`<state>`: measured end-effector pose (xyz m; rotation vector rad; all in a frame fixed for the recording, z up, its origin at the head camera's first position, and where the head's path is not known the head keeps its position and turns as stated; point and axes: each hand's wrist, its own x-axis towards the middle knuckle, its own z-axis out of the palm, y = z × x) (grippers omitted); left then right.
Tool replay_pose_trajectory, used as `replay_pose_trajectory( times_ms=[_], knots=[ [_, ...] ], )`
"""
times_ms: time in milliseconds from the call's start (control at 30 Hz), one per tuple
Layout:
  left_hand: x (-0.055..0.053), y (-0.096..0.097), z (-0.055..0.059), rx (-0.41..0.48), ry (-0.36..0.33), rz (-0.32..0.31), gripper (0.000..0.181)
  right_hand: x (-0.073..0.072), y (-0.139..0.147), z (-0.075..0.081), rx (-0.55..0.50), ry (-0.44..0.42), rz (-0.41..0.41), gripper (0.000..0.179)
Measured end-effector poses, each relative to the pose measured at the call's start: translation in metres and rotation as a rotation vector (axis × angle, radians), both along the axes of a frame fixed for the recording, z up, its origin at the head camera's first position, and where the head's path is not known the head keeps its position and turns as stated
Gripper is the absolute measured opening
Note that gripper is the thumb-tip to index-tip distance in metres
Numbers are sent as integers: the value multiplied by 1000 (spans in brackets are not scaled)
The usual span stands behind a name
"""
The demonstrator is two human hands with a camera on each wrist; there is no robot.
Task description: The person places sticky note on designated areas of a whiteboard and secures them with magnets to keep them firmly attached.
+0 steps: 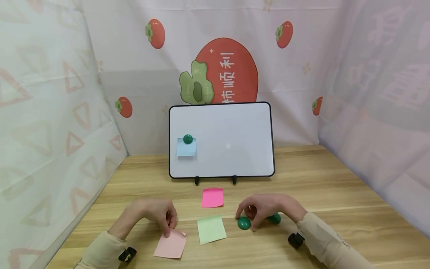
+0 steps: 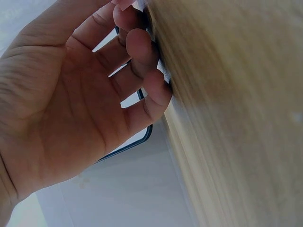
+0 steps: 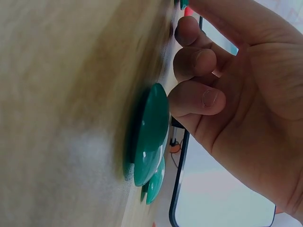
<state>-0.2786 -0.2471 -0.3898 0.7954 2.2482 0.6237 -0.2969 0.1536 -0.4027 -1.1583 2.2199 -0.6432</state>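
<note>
My left hand point(image 1: 158, 215) pinches the top edge of a pale pink sticky note point(image 1: 170, 244) lying on the table. A sliver of pink point(image 2: 125, 4) shows at its fingertips in the left wrist view. The thumb and index finger of my right hand point(image 1: 263, 209) curl round a round green magnet point(image 1: 244, 223) on the table. Beneath that hand sits another green magnet point(image 1: 275, 218), partly covered; the right wrist view has two magnets there, a nearer magnet point(image 3: 152, 135) and a farther magnet point(image 3: 156, 183). Between the hands lies a light green sticky note point(image 1: 211, 229).
A whiteboard point(image 1: 221, 149) stands at the back on black feet point(image 1: 234, 179). On its left side a green magnet point(image 1: 187, 139) holds a light blue sticky note point(image 1: 186, 149). In front of the board lies a bright pink sticky note point(image 1: 212, 198). Printed cloth point(image 1: 141, 74) encloses the wooden table point(image 1: 302, 168).
</note>
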Motion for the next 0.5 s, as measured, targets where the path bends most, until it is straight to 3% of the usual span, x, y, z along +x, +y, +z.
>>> replay_pose_trajectory(
  times_ms=[233,500],
  knots=[
    [0,-1,-1,-26,51,10,13,0,1,-1,-31,6,34,34],
    [-2,-5,-4,-11,48,9,10,0,-1,-3,-35,22,38,31]
  ],
)
